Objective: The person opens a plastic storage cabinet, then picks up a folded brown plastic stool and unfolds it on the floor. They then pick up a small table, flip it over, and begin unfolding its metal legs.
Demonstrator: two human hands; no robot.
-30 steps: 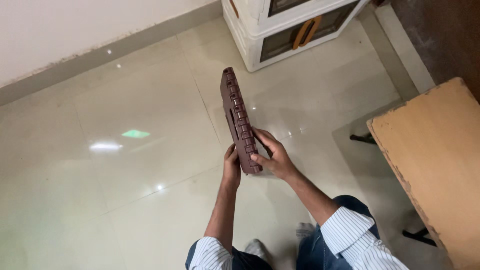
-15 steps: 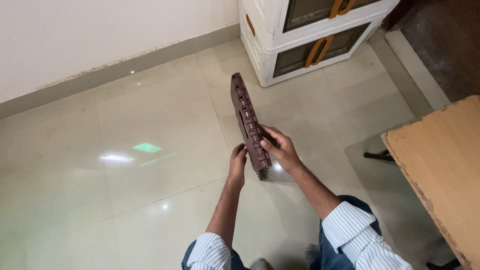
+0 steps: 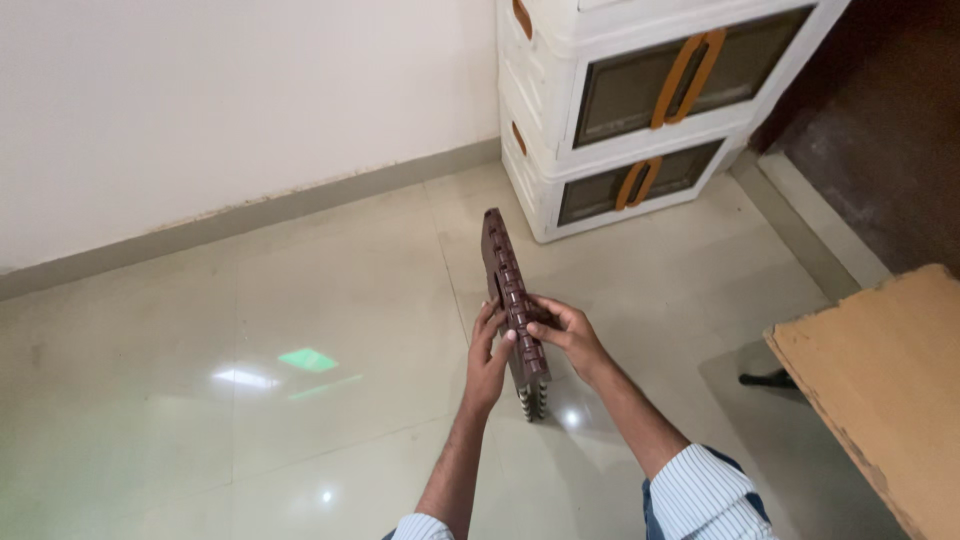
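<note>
I am looking down from the head camera and watching both hands holding a flat brown folded piece (image 3: 512, 305) edge-on in front of me, above the floor (image 3: 300, 300). It is long and narrow from this angle, with a row of knuckle-like hinge links running along the edge that is facing me, and a light-and-dark striped end showing at its lower tip. It is tilting slightly, its upper end leaning away toward the white storage unit (image 3: 640, 110).

My left hand (image 3: 487, 350) is pressing against the left face of the brown piece, fingers pointing up along it. My right hand (image 3: 562, 335) is wrapping over the hinged edge from the right, with the fingertips (image 3: 530, 328) curling onto the links. Both hands are clamping on the piece near its lower half, so they are sitting close together with only its thickness between them. Striped shirt cuffs are showing at the bottom of the view.

The floor is pale glossy tile, and it is reflecting a green patch of light (image 3: 308, 358) and some white glints well to the left of the hands. A plain light wall with a beige skirting strip is running along the back. The storage unit is standing in the upper right corner, with dark front panels and orange handles (image 3: 690, 65). A tan wooden counter (image 3: 890, 370) is jutting in from the right edge, well apart from the hands.
</note>
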